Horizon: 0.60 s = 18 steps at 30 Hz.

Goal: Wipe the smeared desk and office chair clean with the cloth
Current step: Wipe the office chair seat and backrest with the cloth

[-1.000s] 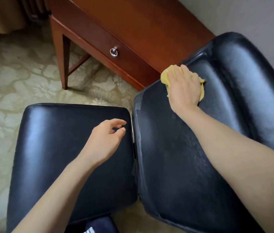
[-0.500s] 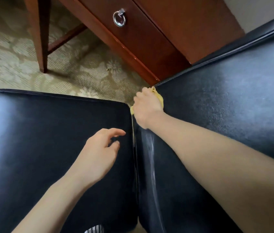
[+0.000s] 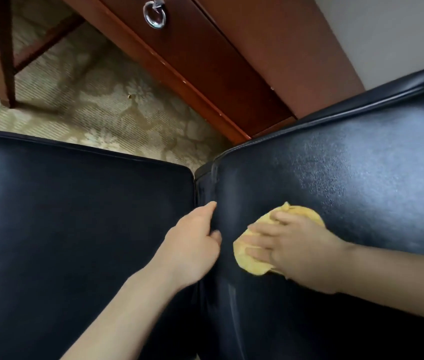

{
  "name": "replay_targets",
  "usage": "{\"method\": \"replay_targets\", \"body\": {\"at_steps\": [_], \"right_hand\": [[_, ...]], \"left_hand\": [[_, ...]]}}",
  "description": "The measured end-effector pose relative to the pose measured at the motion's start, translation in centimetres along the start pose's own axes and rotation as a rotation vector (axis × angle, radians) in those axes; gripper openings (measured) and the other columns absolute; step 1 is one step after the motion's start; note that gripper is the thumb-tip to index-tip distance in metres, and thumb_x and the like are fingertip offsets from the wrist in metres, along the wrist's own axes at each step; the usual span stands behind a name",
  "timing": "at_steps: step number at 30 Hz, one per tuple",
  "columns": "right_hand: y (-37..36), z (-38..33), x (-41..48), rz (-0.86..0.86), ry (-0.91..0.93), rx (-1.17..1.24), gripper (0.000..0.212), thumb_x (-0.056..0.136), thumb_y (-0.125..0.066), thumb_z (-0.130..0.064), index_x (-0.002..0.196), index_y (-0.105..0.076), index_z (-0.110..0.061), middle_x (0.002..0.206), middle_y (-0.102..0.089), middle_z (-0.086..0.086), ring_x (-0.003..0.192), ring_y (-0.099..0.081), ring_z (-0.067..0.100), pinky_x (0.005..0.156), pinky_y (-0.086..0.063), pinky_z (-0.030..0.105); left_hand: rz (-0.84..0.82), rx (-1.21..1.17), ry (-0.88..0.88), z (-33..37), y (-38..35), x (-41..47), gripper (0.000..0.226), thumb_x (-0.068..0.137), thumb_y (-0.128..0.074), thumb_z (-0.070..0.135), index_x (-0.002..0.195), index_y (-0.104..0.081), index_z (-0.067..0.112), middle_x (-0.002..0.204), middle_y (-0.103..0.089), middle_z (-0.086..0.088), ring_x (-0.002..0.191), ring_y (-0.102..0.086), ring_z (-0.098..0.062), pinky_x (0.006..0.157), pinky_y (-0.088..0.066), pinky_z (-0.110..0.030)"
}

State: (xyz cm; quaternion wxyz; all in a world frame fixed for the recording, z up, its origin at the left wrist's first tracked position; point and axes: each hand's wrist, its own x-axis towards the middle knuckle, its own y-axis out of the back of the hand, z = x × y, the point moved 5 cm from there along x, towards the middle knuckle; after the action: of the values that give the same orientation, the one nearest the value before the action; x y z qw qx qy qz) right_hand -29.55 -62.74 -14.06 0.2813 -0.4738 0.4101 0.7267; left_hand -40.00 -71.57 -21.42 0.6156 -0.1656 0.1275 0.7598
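Yellow cloth [image 3: 251,261] lies under the right hand's [image 3: 301,248] straight, spread fingers on the chair back [image 3: 335,178]; just beside them, the left hand's [image 3: 192,245] fingers curl loosely, holding nothing.

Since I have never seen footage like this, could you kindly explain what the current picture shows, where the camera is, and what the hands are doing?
There is no machine here. A person wears one wide-angle camera on the head, so you look forward and down at their own bare arms. The right hand presses a yellow cloth flat against the right pad of a black chair, fingers spread. The left hand holds nothing. It rests at the gap between the pads, fingers loosely curled against the right pad's edge. The left pad lies beside it. A pale streak shows on the right pad below the cloth. Behind are a wooden desk, with a ring pull on its drawer, and patterned carpet.
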Motion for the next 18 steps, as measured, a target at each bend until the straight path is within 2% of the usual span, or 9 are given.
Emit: {"method": "replay_targets", "body": {"at_steps": [2, 4, 6, 8, 9, 10, 13, 16, 18], "right_hand": [[1.0, 3.6, -1.7, 0.051, -0.113, -0.05, 0.059, 0.053, -0.086, -0.033, 0.108, -0.071, -0.018, 0.122, -0.065, 0.002, 0.113, -0.06, 0.023, 0.086, -0.03, 0.041], [1.7, 6.5, -2.1, 0.041, -0.225, -0.088, 0.064, 0.047, -0.087, -0.03, 0.108, -0.072, -0.017, 0.12, -0.066, 0.003, 0.108, -0.064, 0.024, 0.084, -0.034, 0.041], [2.7, 7.8, -1.1, 0.056, -0.261, -0.122, 0.067, 0.071, -0.075, -0.034, 0.132, -0.055, -0.019, 0.143, -0.047, 0.001, 0.128, -0.048, 0.023, 0.095, -0.036, 0.041], [2.9, 9.0, 1.0, 0.026, -0.327, -0.163, 0.064, 0.095, -0.047, -0.033, 0.15, -0.019, -0.022, 0.159, -0.009, -0.002, 0.145, -0.014, 0.021, 0.11, -0.019, 0.042], [3.2, 9.5, 2.2, -0.02, -0.369, -0.173, 0.063, 0.097, -0.042, -0.033, 0.151, -0.011, -0.023, 0.16, -0.002, -0.003, 0.146, -0.006, 0.021, 0.112, -0.013, 0.042], [3.3, 10.1, 3.5, -0.038, -0.413, -0.168, 0.064, 0.096, -0.044, -0.033, 0.151, -0.012, -0.024, 0.16, -0.003, -0.003, 0.146, -0.006, 0.022, 0.113, -0.009, 0.044], [3.1, 11.6, 8.3, -0.053, -0.505, -0.1, 0.065, 0.087, -0.06, -0.03, 0.145, -0.032, -0.023, 0.153, -0.027, -0.002, 0.143, -0.015, 0.023, 0.113, 0.007, 0.054], [2.6, 11.5, 12.5, -0.146, -0.532, -0.055, 0.05, 0.086, -0.058, -0.03, 0.135, -0.048, -0.022, 0.142, -0.044, -0.001, 0.14, -0.024, 0.026, 0.114, 0.005, 0.055], [2.1, 10.7, 14.7, -0.217, -0.524, -0.075, 0.045, 0.09, -0.053, -0.031, 0.134, -0.048, -0.02, 0.14, -0.046, 0.003, 0.138, -0.026, 0.028, 0.115, 0.001, 0.054]], "left_hand": [[-0.108, -0.032, 0.018, 0.1, -2.1, -0.2, 0.063, 0.095, -0.05, 0.026, 0.15, -0.018, 0.028, 0.153, -0.028, 0.011, 0.139, -0.029, -0.014, 0.11, -0.025, -0.023], [-0.22, -0.015, 0.002, 0.4, -4.3, -0.5, 0.074, 0.094, -0.052, 0.032, 0.152, -0.006, 0.026, 0.158, -0.011, 0.01, 0.145, -0.014, -0.012, 0.117, -0.017, -0.029], [-0.322, 0.035, -0.039, 1.0, -6.1, -0.9, 0.078, 0.096, -0.05, 0.034, 0.152, 0.003, 0.024, 0.159, 0.005, 0.011, 0.146, 0.001, -0.006, 0.12, -0.007, -0.032], [-0.395, 0.073, -0.067, 1.6, -7.1, -1.1, 0.076, 0.097, -0.047, 0.037, 0.151, 0.006, 0.026, 0.158, 0.013, 0.012, 0.145, 0.005, -0.005, 0.12, -0.001, -0.03], [-0.418, 0.083, -0.071, 1.7, -7.4, -1.1, 0.075, 0.098, -0.044, 0.038, 0.151, 0.007, 0.027, 0.157, 0.016, 0.014, 0.145, 0.006, -0.007, 0.119, 0.0, -0.029], [-0.431, 0.093, -0.075, 1.8, -7.6, -1.1, 0.074, 0.099, -0.042, 0.039, 0.151, 0.008, 0.027, 0.156, 0.018, 0.015, 0.145, 0.006, -0.008, 0.118, 0.002, -0.028], [-0.436, 0.143, -0.114, 1.5, -8.0, -1.0, 0.072, 0.1, -0.038, 0.039, 0.151, 0.01, 0.027, 0.155, 0.021, 0.014, 0.144, 0.009, -0.007, 0.115, 0.006, -0.026], [-0.44, 0.199, -0.161, 0.8, -8.4, -0.8, 0.072, 0.1, -0.038, 0.032, 0.15, 0.014, 0.028, 0.154, 0.024, 0.014, 0.144, 0.01, -0.003, 0.118, 0.004, -0.031], [-0.451, 0.227, -0.171, 0.3, -9.0, -0.5, 0.073, 0.099, -0.038, 0.029, 0.149, 0.016, 0.029, 0.153, 0.026, 0.016, 0.143, 0.011, -0.001, 0.119, 0.003, -0.035]]}}
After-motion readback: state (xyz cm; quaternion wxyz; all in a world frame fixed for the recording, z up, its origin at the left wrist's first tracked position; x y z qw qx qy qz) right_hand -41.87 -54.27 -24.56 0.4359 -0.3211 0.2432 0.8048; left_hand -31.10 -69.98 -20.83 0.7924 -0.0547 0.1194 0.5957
